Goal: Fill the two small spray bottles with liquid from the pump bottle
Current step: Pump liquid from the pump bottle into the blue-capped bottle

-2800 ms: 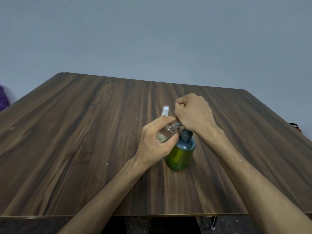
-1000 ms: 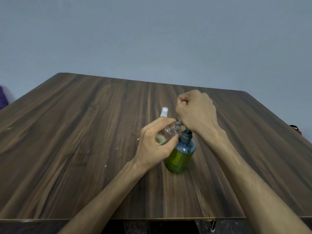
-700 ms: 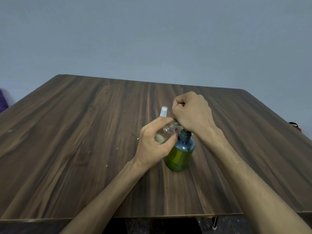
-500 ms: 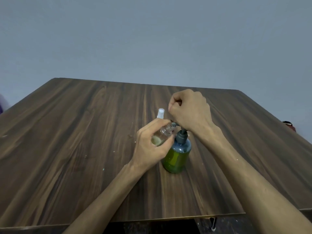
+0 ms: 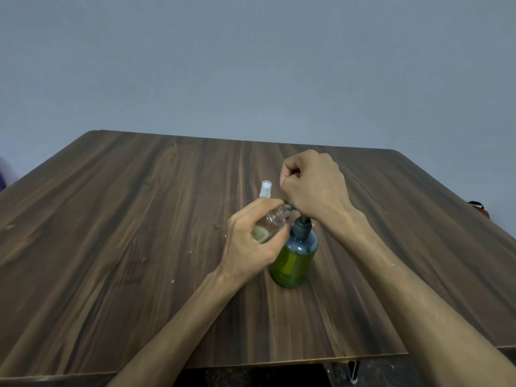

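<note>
Shifted slightly right in frame since half a second ago — otherwise same grip. Centre: left hand (image 5: 248, 247) wrapped round clear small spray bottle (image 5: 269, 226), tilted, threaded neck toward upper right, pale liquid inside. Right hand (image 5: 314, 188) fisted over pump head of upright green pump bottle (image 5: 294, 261) — round, translucent, part full, standing on woodgrain table (image 5: 111, 233). White cap (image 5: 69, 188) behind.

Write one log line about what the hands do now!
left hand: grips clear small spray bottle | right hand: presses green pump bottle | wooden table
</note>
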Tool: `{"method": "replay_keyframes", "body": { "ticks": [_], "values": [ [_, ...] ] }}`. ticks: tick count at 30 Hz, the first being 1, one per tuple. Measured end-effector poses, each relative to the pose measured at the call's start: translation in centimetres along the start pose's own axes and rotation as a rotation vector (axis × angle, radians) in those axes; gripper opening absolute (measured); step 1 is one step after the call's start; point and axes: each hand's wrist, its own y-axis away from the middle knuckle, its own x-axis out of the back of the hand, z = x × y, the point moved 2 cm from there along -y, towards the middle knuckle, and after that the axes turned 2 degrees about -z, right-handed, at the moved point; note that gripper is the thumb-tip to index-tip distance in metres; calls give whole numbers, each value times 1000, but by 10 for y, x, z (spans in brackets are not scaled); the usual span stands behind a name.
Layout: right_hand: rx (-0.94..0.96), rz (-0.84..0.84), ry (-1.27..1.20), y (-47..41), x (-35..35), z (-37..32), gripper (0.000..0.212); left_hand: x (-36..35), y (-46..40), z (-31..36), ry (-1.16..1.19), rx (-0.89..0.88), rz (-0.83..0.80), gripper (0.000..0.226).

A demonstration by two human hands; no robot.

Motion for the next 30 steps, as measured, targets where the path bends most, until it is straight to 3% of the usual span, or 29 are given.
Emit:
{"method": "replay_keyframes", "body": {
  "ticks": [19, 23, 30],
  "values": [
    [22, -39, -26, -1, -6, 1, 19, -1, -2, 1, 3, 24, 2, 24],
    [40, 58, -20, -3, -1, 5, 17, 0, 0, 0, 9, 4, 5, 24],
    [36, 57, -12, -1, -2, 4, 18, -1, 0, 1, 7, 10, 19, 24]
  ]
}}
